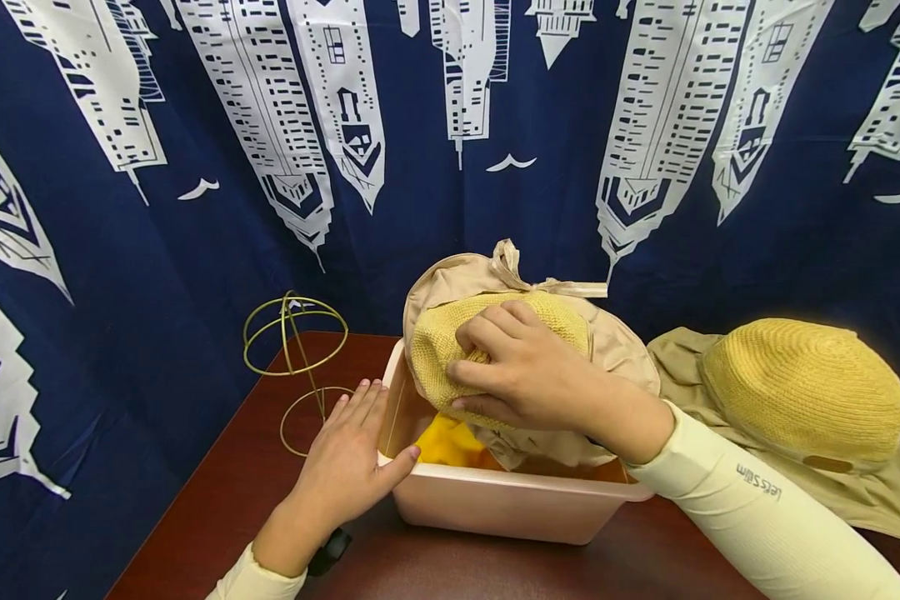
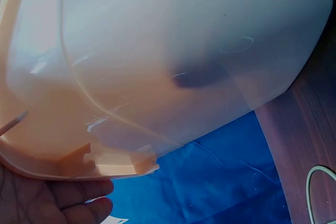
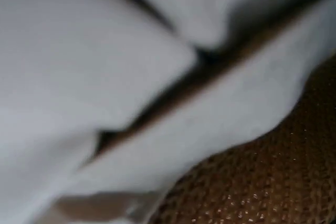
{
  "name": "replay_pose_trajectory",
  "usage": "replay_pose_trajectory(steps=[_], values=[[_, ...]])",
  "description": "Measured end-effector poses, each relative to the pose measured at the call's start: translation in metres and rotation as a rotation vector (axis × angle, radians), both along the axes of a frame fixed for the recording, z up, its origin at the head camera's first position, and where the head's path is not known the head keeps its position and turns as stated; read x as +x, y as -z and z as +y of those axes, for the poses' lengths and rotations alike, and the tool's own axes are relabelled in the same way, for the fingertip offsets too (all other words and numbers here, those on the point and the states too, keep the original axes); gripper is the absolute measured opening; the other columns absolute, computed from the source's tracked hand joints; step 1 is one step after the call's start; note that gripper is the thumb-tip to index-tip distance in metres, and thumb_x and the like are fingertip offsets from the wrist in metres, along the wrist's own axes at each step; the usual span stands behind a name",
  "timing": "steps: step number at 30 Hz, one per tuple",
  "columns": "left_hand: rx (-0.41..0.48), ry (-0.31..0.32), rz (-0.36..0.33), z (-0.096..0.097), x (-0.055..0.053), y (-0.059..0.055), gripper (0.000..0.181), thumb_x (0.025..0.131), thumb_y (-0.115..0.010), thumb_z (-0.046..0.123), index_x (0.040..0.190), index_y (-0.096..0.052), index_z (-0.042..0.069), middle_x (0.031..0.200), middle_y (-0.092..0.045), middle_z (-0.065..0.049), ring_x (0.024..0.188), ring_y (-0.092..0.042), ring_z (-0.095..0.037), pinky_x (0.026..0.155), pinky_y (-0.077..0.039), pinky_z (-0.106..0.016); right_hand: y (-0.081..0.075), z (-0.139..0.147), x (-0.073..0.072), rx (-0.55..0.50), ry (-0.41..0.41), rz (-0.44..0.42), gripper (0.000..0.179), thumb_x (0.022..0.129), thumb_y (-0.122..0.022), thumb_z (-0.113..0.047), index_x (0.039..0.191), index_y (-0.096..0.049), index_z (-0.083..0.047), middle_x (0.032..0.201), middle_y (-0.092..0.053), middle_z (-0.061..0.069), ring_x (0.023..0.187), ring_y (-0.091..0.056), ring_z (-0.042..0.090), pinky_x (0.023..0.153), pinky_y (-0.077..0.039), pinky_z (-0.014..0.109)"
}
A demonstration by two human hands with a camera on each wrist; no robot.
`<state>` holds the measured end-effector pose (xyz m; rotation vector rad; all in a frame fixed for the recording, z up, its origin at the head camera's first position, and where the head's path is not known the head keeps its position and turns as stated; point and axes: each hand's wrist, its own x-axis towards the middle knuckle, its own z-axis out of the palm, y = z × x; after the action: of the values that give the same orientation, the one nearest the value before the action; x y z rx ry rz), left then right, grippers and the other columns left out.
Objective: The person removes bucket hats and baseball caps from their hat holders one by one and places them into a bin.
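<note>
Yellow woven hat [image 1: 433,348] with a tan brim's right over the pink bin [image 1: 498,504], fingers of the right hand [image 1: 521,367] clamped on it. Left hand [image 1: 348,458] touches the bin, fingers pretty much straight.

On your table [image 1: 450,575]: bin [image 1: 495,508], a hat [image 1: 437,354] over its mouth, cloth [image 1: 446,442] inside. About the bin — wire stand [image 1: 314,385] at ten o'clock, second hat [image 1: 806,392] at three, curtain [image 1: 450,200] behind at twelve.
</note>
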<state>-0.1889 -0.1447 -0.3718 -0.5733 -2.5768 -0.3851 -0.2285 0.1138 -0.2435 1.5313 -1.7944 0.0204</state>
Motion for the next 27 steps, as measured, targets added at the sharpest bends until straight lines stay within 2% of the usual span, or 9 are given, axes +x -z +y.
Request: replay_pose_trajectory(steps=[4,6,8,11,14,16,21,27], values=[[-0.005,-0.002,0.002,0.0,0.0,-0.001,0.082,0.092,-0.06,0.056,0.145,-0.046,-0.004,0.149,-0.045,-0.019,0.142,-0.036,-0.031,0.117,-0.024,-0.05,0.015,-0.004,-0.002,0.144,0.082,-0.123,0.04,0.095,-0.058,-0.053,0.111,-0.064,-0.017,0.128,-0.053,0.011,0.116,-0.049,0.031,0.102,-0.039,0.045],[-0.006,-0.004,-0.003,0.0,0.0,-0.001,0.082,0.092,-0.06,0.056,0.145,-0.046,-0.004,0.149,-0.045,-0.019,0.143,-0.035,-0.031,0.117,-0.024,-0.05,0.024,-0.005,-0.003,0.244,0.142,-0.197,0.053,0.094,-0.054,-0.06,0.125,-0.063,-0.018,0.146,-0.044,0.014,0.135,-0.039,0.034,0.109,-0.034,0.049],[-0.006,-0.006,-0.004,0.001,0.0,0.0,0.082,0.091,-0.06,0.056,0.145,-0.046,-0.005,0.149,-0.045,-0.02,0.143,-0.035,-0.032,0.117,-0.024,-0.051,0.033,-0.006,-0.002,0.352,0.207,-0.27,0.067,0.094,-0.046,-0.068,0.14,-0.056,-0.019,0.158,-0.031,0.013,0.146,-0.024,0.034,0.114,-0.028,0.052],[-0.003,-0.004,0.004,0.001,0.001,0.0,0.082,0.091,-0.06,0.057,0.144,-0.047,-0.005,0.148,-0.046,-0.02,0.143,-0.034,-0.032,0.116,-0.024,-0.051,0.044,-0.007,0.0,0.485,0.259,-0.387,0.079,0.092,-0.04,-0.073,0.154,-0.04,-0.024,0.164,-0.018,0.01,0.151,-0.009,0.029,0.117,-0.022,0.052],[-0.002,0.004,0.004,0.002,0.001,0.0,0.082,0.091,-0.06,0.057,0.143,-0.048,-0.005,0.148,-0.046,-0.019,0.143,-0.034,-0.032,0.116,-0.024,-0.052,0.05,-0.007,0.002,0.558,0.26,-0.461,0.081,0.093,-0.039,-0.073,0.158,-0.029,-0.026,0.165,-0.012,0.008,0.151,-0.005,0.026,0.118,-0.019,0.051],[-0.003,0.01,0.002,0.003,0.0,0.0,0.082,0.091,-0.059,0.057,0.144,-0.047,-0.005,0.148,-0.046,-0.019,0.143,-0.034,-0.033,0.116,-0.024,-0.052,0.049,-0.006,0.002,0.553,0.239,-0.472,0.081,0.094,-0.04,-0.071,0.159,-0.027,-0.025,0.166,-0.011,0.008,0.152,-0.004,0.025,0.118,-0.018,0.05],[-0.002,-0.007,0.004,-0.001,0.002,-0.001,0.081,0.091,-0.062,0.055,0.144,-0.047,-0.005,0.149,-0.046,-0.019,0.143,-0.033,-0.032,0.116,-0.025,-0.053,0.037,-0.003,-0.006,0.447,0.197,-0.376,0.078,0.095,-0.041,-0.068,0.158,-0.03,-0.022,0.166,-0.008,0.01,0.152,-0.001,0.025,0.119,-0.016,0.05],[-0.009,-0.001,0.001,0.001,0.002,0.0,0.082,0.091,-0.061,0.056,0.144,-0.046,-0.005,0.149,-0.044,-0.02,0.144,-0.033,-0.033,0.117,-0.022,-0.053,0.021,0.015,-0.016,0.323,0.213,-0.349,0.079,0.095,-0.051,-0.061,0.158,-0.028,-0.021,0.166,-0.008,0.011,0.152,-0.003,0.027,0.117,-0.018,0.056]])
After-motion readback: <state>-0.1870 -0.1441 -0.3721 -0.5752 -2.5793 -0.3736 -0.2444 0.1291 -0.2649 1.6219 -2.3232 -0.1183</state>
